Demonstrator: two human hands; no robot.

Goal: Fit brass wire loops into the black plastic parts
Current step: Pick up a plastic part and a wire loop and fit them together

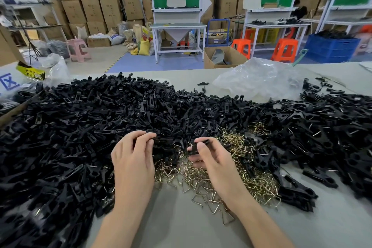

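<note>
Two hands show in our head view: our right hand (211,160) pinches a black plastic part (198,145) above the brass wire loops (237,175) on the table (181,225). Our left hand (132,160) curls round a second black part (156,139) at the black heap (96,115). Tangled loops may lift together, we judge.

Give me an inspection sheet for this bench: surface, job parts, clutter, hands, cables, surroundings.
Surface: grey table, bare only near the front edge.
Job's things: black plastic parts heaped across the table; brass wire loops piled front centre.
Clutter: crumpled clear bag behind the heap; yellow-black pack far left.
Grippers: left hand grips a black part; right hand pinches a second black part above the loops.
Cables: nothing seen.
Surroundings: stacked cartons, white workbenches, orange stools, blue crate.
</note>
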